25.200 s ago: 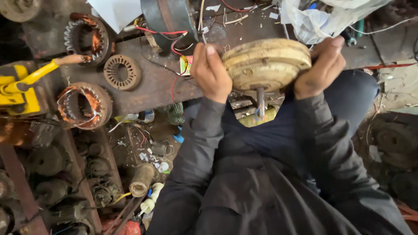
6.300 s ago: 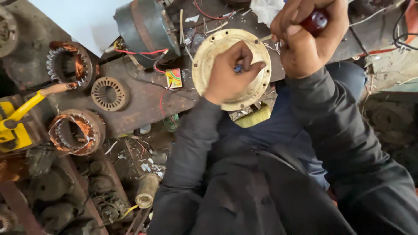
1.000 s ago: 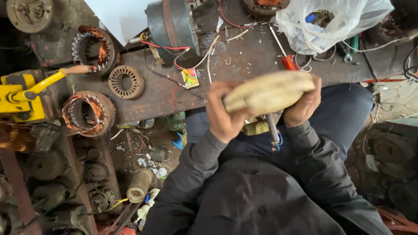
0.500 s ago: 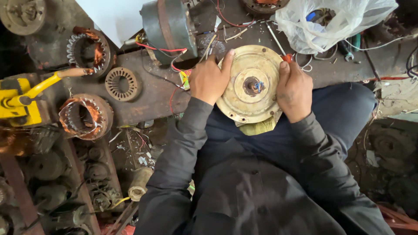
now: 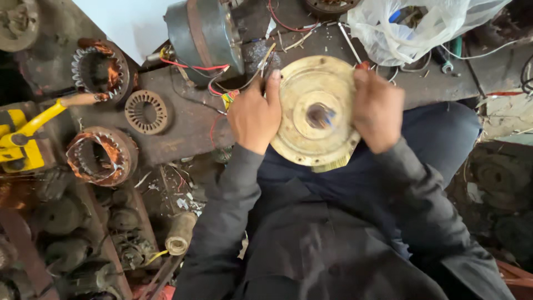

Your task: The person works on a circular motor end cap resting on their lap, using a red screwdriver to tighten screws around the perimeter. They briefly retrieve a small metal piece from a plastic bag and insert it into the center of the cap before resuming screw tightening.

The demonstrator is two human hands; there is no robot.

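Since a moment ago, both hands are sitting slightly higher on the motor end cover [image 5: 311, 119]. Left hand [image 5: 254, 114] and right hand [image 5: 378, 110] fingers are clamping its opposite rims, its blurred shaft [image 5: 320, 115] lying between them.

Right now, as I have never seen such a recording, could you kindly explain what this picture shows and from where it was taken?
The camera sits on a person's head and looks down at their own arms in dark sleeves. The left hand and right hand grip opposite edges of a round, yellowish metal motor cover with a shaft at its centre. Behind it lies a rusty workbench carrying a grey motor housing, copper-wound stators, loose wires and a plastic bag.
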